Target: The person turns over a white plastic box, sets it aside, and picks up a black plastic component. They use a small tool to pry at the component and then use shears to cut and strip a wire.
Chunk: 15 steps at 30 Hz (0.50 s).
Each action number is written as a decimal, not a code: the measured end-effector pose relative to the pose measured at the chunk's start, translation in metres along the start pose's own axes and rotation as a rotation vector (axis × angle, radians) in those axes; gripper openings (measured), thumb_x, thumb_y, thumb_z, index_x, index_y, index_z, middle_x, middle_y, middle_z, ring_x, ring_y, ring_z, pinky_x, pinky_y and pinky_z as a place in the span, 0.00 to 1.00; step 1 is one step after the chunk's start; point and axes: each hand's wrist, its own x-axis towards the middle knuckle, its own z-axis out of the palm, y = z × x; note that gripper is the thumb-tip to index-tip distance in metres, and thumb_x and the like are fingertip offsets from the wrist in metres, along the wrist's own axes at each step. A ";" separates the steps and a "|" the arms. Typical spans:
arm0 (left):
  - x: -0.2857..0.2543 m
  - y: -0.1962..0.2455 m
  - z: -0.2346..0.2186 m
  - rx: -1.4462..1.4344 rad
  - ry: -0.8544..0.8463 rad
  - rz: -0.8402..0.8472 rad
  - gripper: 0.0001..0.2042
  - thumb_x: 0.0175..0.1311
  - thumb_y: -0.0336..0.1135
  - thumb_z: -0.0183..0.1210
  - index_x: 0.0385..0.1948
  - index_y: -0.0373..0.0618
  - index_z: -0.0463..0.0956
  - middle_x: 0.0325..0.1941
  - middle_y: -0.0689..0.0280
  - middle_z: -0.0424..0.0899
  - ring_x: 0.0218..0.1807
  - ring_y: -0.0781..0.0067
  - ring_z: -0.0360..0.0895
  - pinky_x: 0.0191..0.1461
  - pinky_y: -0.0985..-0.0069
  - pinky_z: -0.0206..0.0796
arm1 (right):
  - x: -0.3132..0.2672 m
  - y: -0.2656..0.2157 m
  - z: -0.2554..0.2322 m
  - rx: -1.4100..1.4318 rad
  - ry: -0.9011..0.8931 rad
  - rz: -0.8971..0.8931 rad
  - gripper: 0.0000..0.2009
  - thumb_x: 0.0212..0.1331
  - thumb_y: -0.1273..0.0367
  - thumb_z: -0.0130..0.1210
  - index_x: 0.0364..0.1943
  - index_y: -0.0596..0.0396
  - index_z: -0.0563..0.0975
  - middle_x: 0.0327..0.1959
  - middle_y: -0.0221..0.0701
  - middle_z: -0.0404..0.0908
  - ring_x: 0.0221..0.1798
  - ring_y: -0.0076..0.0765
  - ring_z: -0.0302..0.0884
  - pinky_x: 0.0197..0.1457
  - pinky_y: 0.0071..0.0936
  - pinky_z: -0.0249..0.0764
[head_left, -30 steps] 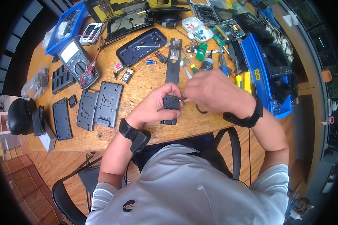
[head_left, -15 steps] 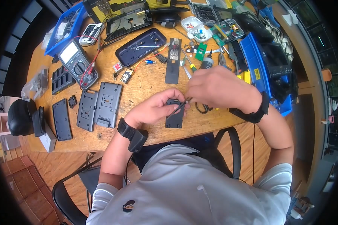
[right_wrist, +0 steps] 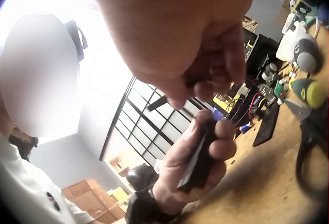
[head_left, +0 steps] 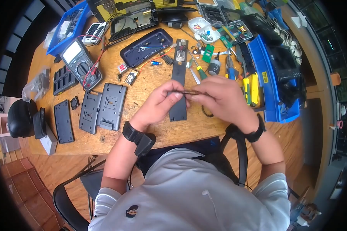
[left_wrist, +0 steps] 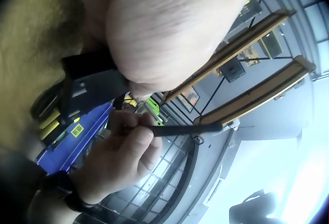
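My left hand grips a flat black plastic piece, its thumb lying near the top. The right wrist view shows this black piece edge-on within the curled fingers. My right hand pinches a slim black tool, which reaches across to the left thumb and fingers. In the left wrist view the tool juts from between the right thumb and fingers; its exact kind I cannot tell. Black-handled scissors lie on the table beside the right hand.
A multimeter, black mounting plates and a dark tray occupy the left and back of the wooden table. Screwdrivers, pliers, a grey bottle and yellow tools lie right, before a blue bin.
The right hand has turned and drawn the tool from slanting across the black piece to nearly level at its far end. The left hand and piece have shifted slightly away from the body.
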 end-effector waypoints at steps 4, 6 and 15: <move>0.003 -0.007 0.003 0.005 0.208 0.134 0.07 0.80 0.33 0.50 0.46 0.40 0.73 0.45 0.65 0.83 0.46 0.78 0.79 0.53 0.78 0.72 | -0.011 -0.011 0.021 -0.078 0.150 0.148 0.06 0.54 0.68 0.69 0.35 0.51 0.86 0.29 0.32 0.83 0.32 0.41 0.82 0.34 0.35 0.76; 0.002 -0.010 -0.001 0.093 0.230 0.148 0.08 0.80 0.34 0.50 0.47 0.39 0.72 0.48 0.62 0.83 0.49 0.75 0.80 0.57 0.75 0.72 | -0.013 -0.011 0.035 -0.053 0.254 0.154 0.07 0.55 0.67 0.69 0.35 0.52 0.86 0.28 0.33 0.83 0.30 0.42 0.82 0.32 0.35 0.76; 0.003 -0.013 0.000 0.295 0.376 0.270 0.06 0.79 0.32 0.51 0.47 0.39 0.72 0.47 0.62 0.82 0.49 0.76 0.78 0.57 0.75 0.71 | -0.005 -0.025 0.053 -0.104 0.368 0.202 0.08 0.57 0.69 0.67 0.37 0.55 0.85 0.28 0.35 0.82 0.32 0.45 0.82 0.36 0.38 0.77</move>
